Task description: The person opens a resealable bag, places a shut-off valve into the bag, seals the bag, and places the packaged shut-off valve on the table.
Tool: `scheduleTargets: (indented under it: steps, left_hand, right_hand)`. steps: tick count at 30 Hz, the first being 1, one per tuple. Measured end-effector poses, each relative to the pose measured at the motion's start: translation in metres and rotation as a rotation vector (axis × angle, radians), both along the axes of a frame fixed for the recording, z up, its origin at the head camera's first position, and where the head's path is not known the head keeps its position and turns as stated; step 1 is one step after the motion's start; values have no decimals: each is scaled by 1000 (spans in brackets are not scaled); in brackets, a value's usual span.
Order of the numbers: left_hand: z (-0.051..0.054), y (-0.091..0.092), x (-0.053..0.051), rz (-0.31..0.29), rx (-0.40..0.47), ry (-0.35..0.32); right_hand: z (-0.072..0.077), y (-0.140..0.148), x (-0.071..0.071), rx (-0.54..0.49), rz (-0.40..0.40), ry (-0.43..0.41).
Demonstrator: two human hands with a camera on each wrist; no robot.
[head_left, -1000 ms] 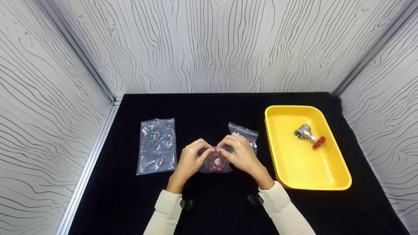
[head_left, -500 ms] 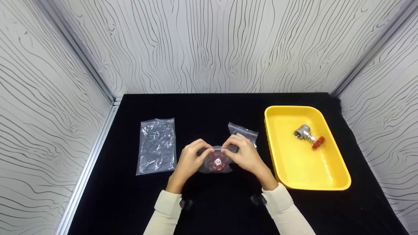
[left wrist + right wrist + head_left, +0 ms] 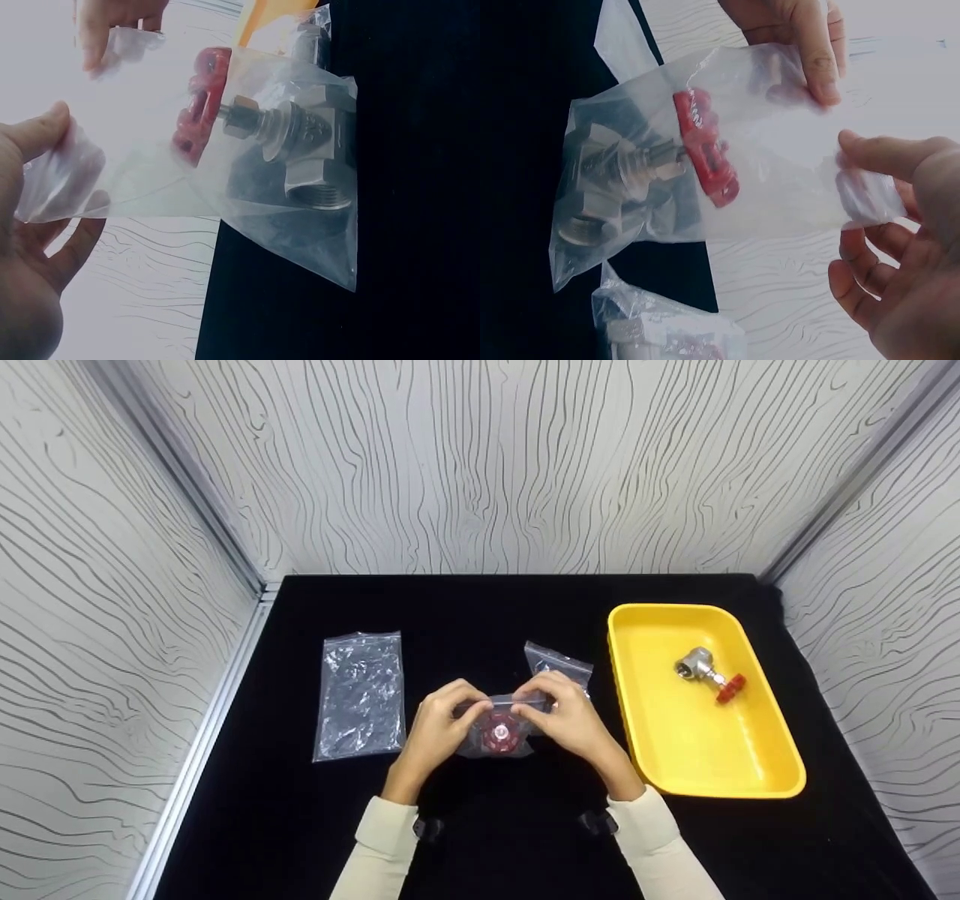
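A clear zip bag (image 3: pixel 262 217) stands upright between the hands, its top edge pinched at both sides. Inside it is a metal valve (image 3: pixel 311 146) with a red handwheel (image 3: pixel 202 105); from above, the handwheel (image 3: pixel 501 733) faces up. My left hand (image 3: pixel 439 724) pinches the bag's rim left of centre between thumb and fingers. On the other side, my right hand (image 3: pixel 570 720) pinches the same rim, thumb toward me. The right wrist view shows the bagged valve (image 3: pixel 611 180) low in the bag, below the fingers.
A flat clear zip bag (image 3: pixel 360 697) lies on the left of the black cloth. Behind my right hand is another zip bag (image 3: pixel 559 661), partly hidden. To the right stands a yellow tray (image 3: pixel 697 750) holding a valve with a red handwheel (image 3: pixel 730 688).
My right hand has slid to the right along the bag's rim, away from the left hand. The left hand stays in place.
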State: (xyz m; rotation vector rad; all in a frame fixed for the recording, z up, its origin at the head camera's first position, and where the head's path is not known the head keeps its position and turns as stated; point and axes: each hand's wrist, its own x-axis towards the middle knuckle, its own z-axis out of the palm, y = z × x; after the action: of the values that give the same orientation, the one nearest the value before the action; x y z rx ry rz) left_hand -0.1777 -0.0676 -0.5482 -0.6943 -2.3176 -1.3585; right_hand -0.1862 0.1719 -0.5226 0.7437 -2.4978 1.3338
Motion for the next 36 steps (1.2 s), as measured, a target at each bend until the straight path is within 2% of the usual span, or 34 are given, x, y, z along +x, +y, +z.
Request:
scheduleTargets:
  steps: [6,16,19,28,31,36]
  left_hand:
    - [2,2,0,2,0,-7]
    - [0,2,-1,-7,-20,-2]
    - [1,1,0,-4,-18,-9]
    - [0,1,0,-1,-14,-32]
    - [0,1,0,1,-7,-28]
    - [1,1,0,-6,-5,-17]
  right_hand:
    - [-5,8,1,-84,-16,-9]
    - [-8,8,2,-75,-11,78]
    - [-10,9,1,-87,-16,61]
    - [-12,19,5,-166,-51,-87]
    - [-13,21,5,-186,-51,-75]
    - [-15,21,5,-188,-55,-9]
